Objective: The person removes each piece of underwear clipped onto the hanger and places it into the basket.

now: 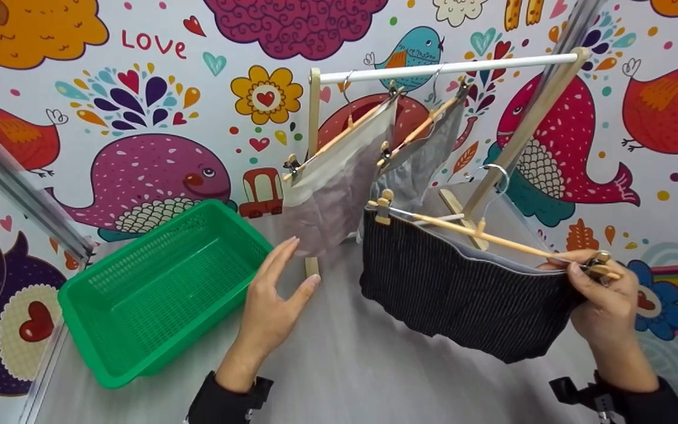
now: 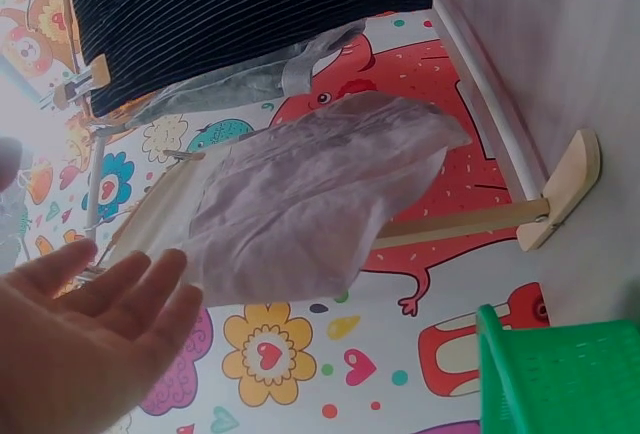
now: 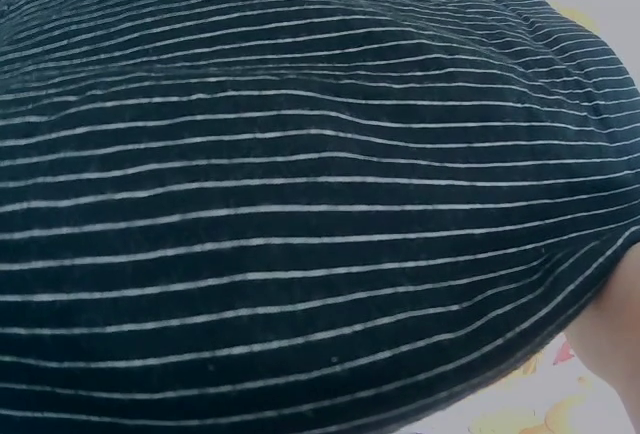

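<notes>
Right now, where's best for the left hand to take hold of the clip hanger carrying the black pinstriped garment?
Probably the left end of the clip hanger, by its wooden clip, coming from the left: that end is free, its bar shows above the black pinstriped garment, and the right hand holds the opposite end. The left hand is on that side.

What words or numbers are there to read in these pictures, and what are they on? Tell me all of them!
"LOVe": red letters on the patterned wall, above a splash of colored drops.
Tiny dark marks on the blue bird on the wall: too small to read, and I can't tell whether they are letters.
No writing or numbers that I can see on the green basket or the striped cloth.
</notes>
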The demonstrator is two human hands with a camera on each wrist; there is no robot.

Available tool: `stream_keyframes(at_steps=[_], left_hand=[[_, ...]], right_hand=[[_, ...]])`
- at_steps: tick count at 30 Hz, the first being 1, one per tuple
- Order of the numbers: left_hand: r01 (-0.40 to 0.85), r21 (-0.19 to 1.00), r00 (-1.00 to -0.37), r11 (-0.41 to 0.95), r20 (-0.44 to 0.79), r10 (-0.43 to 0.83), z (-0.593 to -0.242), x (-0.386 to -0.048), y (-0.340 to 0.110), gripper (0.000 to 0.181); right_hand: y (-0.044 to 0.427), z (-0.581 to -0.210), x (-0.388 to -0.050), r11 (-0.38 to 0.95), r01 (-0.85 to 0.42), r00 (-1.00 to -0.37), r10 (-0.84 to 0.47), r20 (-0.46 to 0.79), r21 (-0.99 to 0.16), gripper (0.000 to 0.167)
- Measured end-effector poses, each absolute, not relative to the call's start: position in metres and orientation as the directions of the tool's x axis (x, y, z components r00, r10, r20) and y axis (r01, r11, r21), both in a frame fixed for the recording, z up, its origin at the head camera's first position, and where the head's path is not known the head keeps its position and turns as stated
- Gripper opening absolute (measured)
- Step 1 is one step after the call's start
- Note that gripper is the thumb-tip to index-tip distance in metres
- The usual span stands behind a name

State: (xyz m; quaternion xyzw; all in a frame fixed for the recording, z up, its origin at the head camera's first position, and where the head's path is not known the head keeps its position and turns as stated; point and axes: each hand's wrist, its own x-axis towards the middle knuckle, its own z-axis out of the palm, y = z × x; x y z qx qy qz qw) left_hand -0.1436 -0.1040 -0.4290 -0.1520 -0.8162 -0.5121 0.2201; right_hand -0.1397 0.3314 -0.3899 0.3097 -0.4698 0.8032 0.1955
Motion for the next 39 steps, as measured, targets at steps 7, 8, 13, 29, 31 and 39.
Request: stream_keyframes(at_steps=[7,8,13,29,31,39], left_hand=[[0.484,0.758,-0.849,0.438,0.528,0.025,-0.431,-0.144,-0.101,0.061],[0.484,0.759,-0.85,0.435,0.527,0.027,-0.431,-0.144,-0.101,0.061],[0.482,0.769,-0.854,0.42,0.519,0.029,-0.425,-0.143,-0.1,0.061],[0.437,0.821,-0.89,0.366,0.453,0.047,-0.41,-0.141,-0.096,0.067],[0.437,0.826,-0.891,0.356,0.45,0.051,-0.41,-0.141,-0.096,0.067],[0.461,0.829,-0.884,0.315,0.461,0.079,-0.411,-0.14,-0.098,0.065]], right_hand=[[0.317,-0.395,-0.143,-0.549,-0.57,-0.712,-0.04,0.701,-0.611,0.035],[0.315,-0.396,-0.143,-0.553,-0.57,-0.706,-0.049,0.706,-0.608,0.035],[0.305,-0.399,-0.147,-0.536,-0.567,-0.691,-0.103,0.716,-0.625,0.039],[0.281,-0.407,-0.151,-0.514,-0.522,-0.694,-0.208,0.689,-0.681,0.043],[0.279,-0.408,-0.152,-0.526,-0.504,-0.689,-0.233,0.686,-0.685,0.045],[0.27,-0.41,-0.154,-0.525,-0.491,-0.656,-0.301,0.692,-0.695,0.044]])
